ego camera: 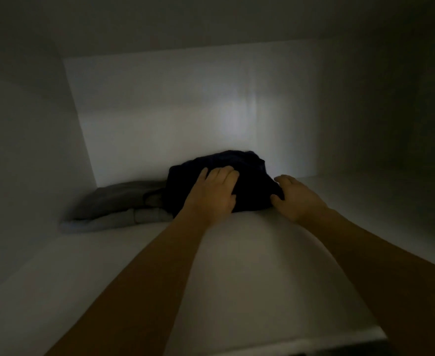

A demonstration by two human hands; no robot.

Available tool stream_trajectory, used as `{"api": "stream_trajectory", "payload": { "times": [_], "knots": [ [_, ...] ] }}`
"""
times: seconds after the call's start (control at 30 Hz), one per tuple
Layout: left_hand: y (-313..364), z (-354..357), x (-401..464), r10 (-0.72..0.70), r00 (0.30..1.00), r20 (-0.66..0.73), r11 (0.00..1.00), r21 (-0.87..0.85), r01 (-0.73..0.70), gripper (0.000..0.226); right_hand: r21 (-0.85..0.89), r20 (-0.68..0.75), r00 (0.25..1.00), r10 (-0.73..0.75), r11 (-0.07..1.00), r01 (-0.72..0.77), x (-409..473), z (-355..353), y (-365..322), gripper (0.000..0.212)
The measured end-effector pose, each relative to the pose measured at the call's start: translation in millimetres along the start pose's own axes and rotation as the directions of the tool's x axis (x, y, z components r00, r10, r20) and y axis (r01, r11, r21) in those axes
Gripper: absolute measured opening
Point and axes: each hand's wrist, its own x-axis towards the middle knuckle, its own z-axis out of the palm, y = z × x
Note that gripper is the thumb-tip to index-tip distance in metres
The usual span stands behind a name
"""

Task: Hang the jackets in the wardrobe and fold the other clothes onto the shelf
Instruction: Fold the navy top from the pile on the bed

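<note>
Dim white shelf, left hand flat on dark garment, right hand cupping its edge

We find no readable text, label, brand, number or sign anywhere in this dim view.
</note>
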Motion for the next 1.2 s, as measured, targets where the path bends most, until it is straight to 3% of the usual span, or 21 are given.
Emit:
{"api": "stream_trajectory", "payload": {
  "times": [0.13, 0.3, 0.5, 0.73, 0.93, 1.1, 1.2],
  "knots": [
    [35, -22, -21, -0.005, 0.999, -0.049, 0.994, -0.105, 0.000, 0.055, -0.051, -0.059, 0.992, 0.114, 0.992, -0.117, -69, -41, 1, 0.059],
    [99, -51, -45, 0.130, 0.985, -0.118, 0.965, -0.212, -0.152, 0.052, -0.104, -0.137, 0.943, 0.303, 0.943, -0.318, -177, -92, -3, 0.061],
    [204, -83, -88, 0.268, 0.961, -0.064, 0.883, -0.382, -0.272, 0.057, -0.116, -0.199, 0.869, 0.452, 0.870, -0.479, -319, -147, -15, 0.060],
    [333, -139, -161, 0.432, 0.891, -0.137, 0.785, -0.429, -0.447, 0.061, -0.182, -0.205, 0.813, 0.545, 0.795, -0.579, -481, -206, -26, 0.058],
    [445, -183, -256, 0.502, 0.852, -0.145, 0.694, -0.521, -0.497, 0.064, -0.170, -0.260, 0.764, 0.591, 0.751, -0.638, -635, -247, -27, 0.057],
    [531, -214, -339, 0.565, 0.814, -0.135, 0.645, -0.543, -0.538, 0.062, -0.186, -0.243, 0.677, 0.695, 0.652, -0.735, -763, -273, -19, 0.059],
    [579, -235, -371, 0.637, 0.754, -0.161, 0.588, -0.531, -0.610, 0.062, -0.174, -0.255, 0.611, 0.750, 0.586, -0.792, -820, -286, -19, 0.059]
  ]
}}
